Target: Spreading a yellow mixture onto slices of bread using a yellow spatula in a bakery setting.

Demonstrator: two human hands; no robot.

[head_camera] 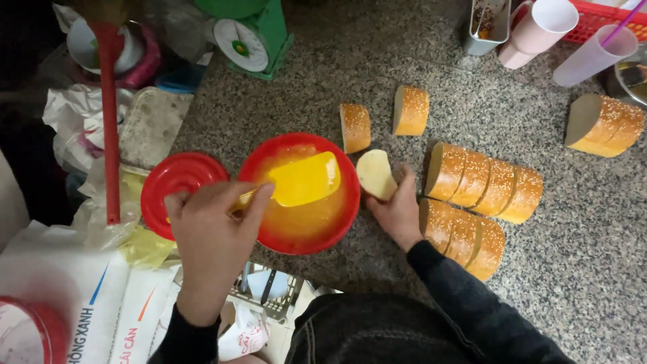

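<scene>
Left hand [209,236] grips the yellow plastic spatula [303,180] over the red bowl of orange spread [340,222]; right fingers [397,192] clasp a cut bread piece [375,174] (crumb up) — scoop thinly, spread evenly.

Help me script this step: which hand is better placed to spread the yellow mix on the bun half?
Left: the left hand holds the spatula over the bowl; the right hand is holding the bun half.

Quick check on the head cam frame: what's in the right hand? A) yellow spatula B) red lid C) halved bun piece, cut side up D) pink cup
C: the right hand grips a bun piece with its pale cut face showing, just right of the red bowl, while the left hand holds the yellow spatula over that bowl.
</scene>
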